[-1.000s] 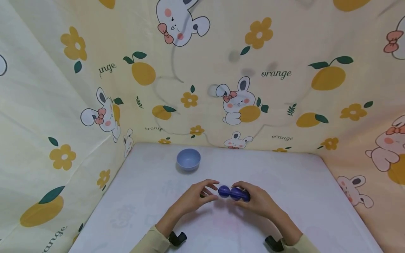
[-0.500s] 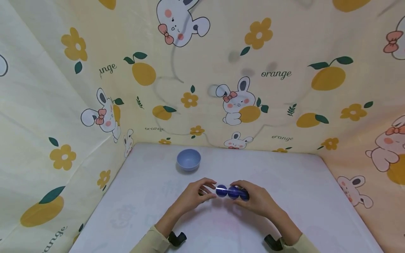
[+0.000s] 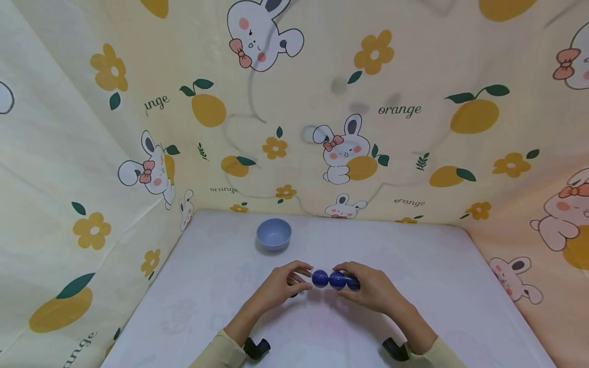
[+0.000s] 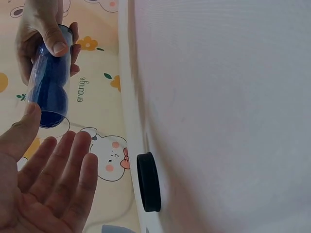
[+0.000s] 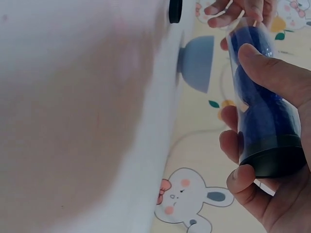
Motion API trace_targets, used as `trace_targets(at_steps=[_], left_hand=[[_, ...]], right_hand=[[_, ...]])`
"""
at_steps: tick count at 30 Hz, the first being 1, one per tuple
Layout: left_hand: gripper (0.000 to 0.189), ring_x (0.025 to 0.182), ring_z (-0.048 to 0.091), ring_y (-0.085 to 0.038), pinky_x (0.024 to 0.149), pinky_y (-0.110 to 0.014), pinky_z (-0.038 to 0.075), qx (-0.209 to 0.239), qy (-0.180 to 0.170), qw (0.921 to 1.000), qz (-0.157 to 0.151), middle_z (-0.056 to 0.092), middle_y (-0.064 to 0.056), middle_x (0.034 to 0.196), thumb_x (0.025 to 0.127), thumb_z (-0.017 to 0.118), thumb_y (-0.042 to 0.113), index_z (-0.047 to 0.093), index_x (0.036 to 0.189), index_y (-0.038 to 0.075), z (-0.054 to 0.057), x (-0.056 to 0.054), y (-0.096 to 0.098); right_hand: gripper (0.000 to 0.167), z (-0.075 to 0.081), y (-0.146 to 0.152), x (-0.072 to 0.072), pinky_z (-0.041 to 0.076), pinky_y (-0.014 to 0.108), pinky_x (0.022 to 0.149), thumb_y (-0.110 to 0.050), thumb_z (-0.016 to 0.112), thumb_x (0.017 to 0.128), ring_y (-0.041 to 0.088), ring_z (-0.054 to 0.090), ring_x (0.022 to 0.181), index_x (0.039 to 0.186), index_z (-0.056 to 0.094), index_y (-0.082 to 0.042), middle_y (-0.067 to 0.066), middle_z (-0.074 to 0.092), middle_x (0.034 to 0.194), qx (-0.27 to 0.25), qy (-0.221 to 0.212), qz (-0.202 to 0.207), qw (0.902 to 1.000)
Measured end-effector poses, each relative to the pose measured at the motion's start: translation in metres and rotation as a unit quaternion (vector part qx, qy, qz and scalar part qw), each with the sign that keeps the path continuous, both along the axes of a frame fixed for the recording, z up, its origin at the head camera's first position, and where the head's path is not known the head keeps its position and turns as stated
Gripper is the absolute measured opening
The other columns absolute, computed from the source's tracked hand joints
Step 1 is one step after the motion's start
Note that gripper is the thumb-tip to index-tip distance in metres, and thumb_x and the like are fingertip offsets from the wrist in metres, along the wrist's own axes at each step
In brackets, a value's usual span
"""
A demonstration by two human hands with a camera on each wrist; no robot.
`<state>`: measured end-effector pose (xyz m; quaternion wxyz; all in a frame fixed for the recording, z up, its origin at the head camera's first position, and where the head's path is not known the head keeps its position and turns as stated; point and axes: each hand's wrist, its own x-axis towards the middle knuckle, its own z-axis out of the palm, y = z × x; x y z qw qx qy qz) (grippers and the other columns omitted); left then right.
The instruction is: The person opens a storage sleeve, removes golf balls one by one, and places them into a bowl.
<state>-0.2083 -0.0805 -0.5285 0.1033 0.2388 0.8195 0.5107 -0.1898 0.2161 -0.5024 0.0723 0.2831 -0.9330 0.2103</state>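
Gripping a clear tube (image 5: 262, 114) by its black-ended part, the right hand (image 3: 375, 290) has its fingers curled along one side and its thumb laid over the other. Blue balls (image 3: 320, 278) sit in a row inside the tube, which lies crosswise between the two hands, above the white table (image 3: 414, 266). The left hand (image 3: 277, 287) is spread with its fingers nearly straight, its fingertips and thumb right at the tube's other end; whether they touch it, I cannot tell. Below the left hand, a black ring-shaped cap (image 4: 148, 183) lies on the table. Farther off, beyond the hands and toward the left, stands an upright light-blue bowl (image 3: 273, 236). Behind everything hangs a cream cloth (image 3: 313, 92) printed with rabbits, oranges, flowers and the word "orange".
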Motion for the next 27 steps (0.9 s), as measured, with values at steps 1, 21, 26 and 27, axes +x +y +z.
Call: trace_targets(at_steps=[1,21,26,27], left_hand=[[0.047,0.103,0.074,-0.013,0.086,-0.027,0.06,0.0,-0.002,1.0,0.0,0.074,-0.007,0.129,0.101,0.079,0.028,0.065,0.143,0.014,0.0,0.0,0.0],[0.042,0.102,0.075,-0.013,0.085,-0.026,0.06,0.008,0.0,1.0,0.001,0.075,-0.001,0.126,0.101,0.079,0.025,0.066,0.141,0.02,-0.004,0.0,0.002],[0.041,0.102,0.073,-0.01,0.086,-0.027,0.06,-0.002,-0.005,0.9999,0.01,0.073,0.003,0.127,0.101,0.079,0.029,0.066,0.139,0.025,-0.003,-0.001,0.003],[0.041,0.102,0.073,-0.01,0.086,-0.027,0.06,-0.003,-0.006,0.9999,0.011,0.073,0.003,0.128,0.101,0.079,0.029,0.066,0.139,0.025,-0.003,-0.001,0.003]], right_hand=[[0.053,0.001,0.0,0.0,0.061,0.04,0.085,-0.032,0.092,0.087,0.015,0.072,0.103,0.134,0.07,-0.023,-0.005,0.076,0.123,0.003,0.001,0.001,1.0],[0.052,0.013,0.0,-0.002,0.061,0.039,0.081,-0.037,0.092,0.087,0.013,0.071,0.1,0.132,0.071,-0.023,-0.004,0.076,0.12,0.035,0.006,0.009,0.9993],[0.051,0.013,0.002,-0.003,0.06,0.038,0.079,-0.036,0.092,0.086,0.012,0.071,0.096,0.131,0.071,-0.024,-0.005,0.076,0.117,0.031,0.015,0.012,0.9993],[0.051,0.012,0.002,-0.003,0.06,0.038,0.078,-0.035,0.092,0.086,0.012,0.071,0.095,0.131,0.071,-0.023,-0.005,0.076,0.117,0.028,0.017,0.012,0.9994]])
